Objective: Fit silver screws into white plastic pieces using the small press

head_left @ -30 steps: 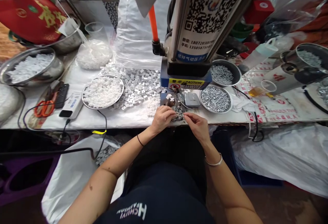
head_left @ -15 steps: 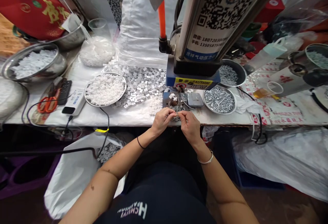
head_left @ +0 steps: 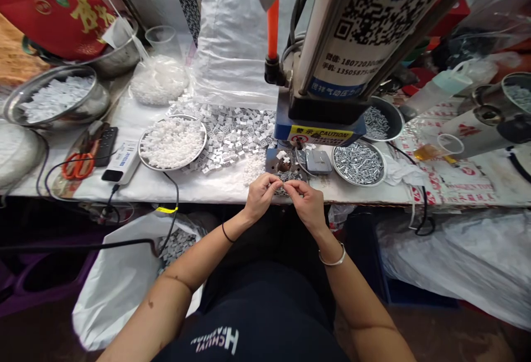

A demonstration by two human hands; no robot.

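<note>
Fingertip to fingertip, my left hand (head_left: 262,195) and my right hand (head_left: 306,202) meet at the table's front edge. Both are closed in a pinch; whatever they hold is too small and hidden to name. Just beyond them sits the metal base (head_left: 274,158) of a pneumatic press (head_left: 319,121), with a white cross-shaped piece (head_left: 284,157) on it. Small metal pins (head_left: 295,175) lie heaped on the base near my fingers. Left of the base are small white parts (head_left: 254,168) and a spread of grey-white square pieces (head_left: 228,135).
A plate of white parts (head_left: 172,142) stands to the left. To the right are a bowl of metal pins (head_left: 359,163) and a darker bowl (head_left: 394,121) behind it. Orange scissors (head_left: 78,166), a power strip (head_left: 121,164) and cables lie at far left. A cup (head_left: 448,145) of yellow liquid stands right.
The camera view has shifted slightly, so the press appears a little further right. My hands stay together in nearly the same place, with the fingertips slightly readjusted.
</note>
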